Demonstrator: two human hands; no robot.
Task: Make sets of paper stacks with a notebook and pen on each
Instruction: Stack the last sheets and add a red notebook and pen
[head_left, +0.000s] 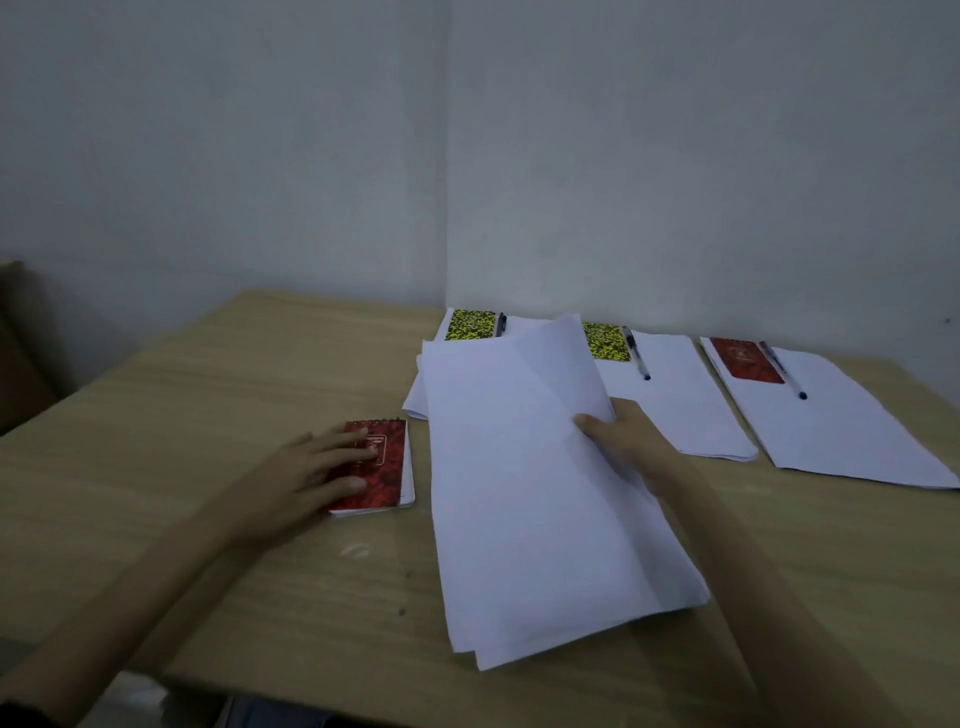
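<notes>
My right hand (618, 436) pinches a sheaf of white sheets (524, 467) by its right edge, lifted and fanned above the table's middle. My left hand (317, 467) rests with straight fingers on a red spiral notebook (382, 467) lying left of the sheets. Three paper stacks lie along the back. The far one (415, 400) carries a yellow-black notebook (471, 325) and a pen (501, 323). The middle stack (685, 410) has a yellow-black notebook (605, 340) and a pen (637, 352). The right stack (852, 431) bears a red notebook (745, 359) and a pen (782, 369).
The wooden table (182, 415) stands in a corner of grey walls. Its near edge runs along the bottom of the view. A brown piece of furniture (21, 353) sits beyond the table's left side.
</notes>
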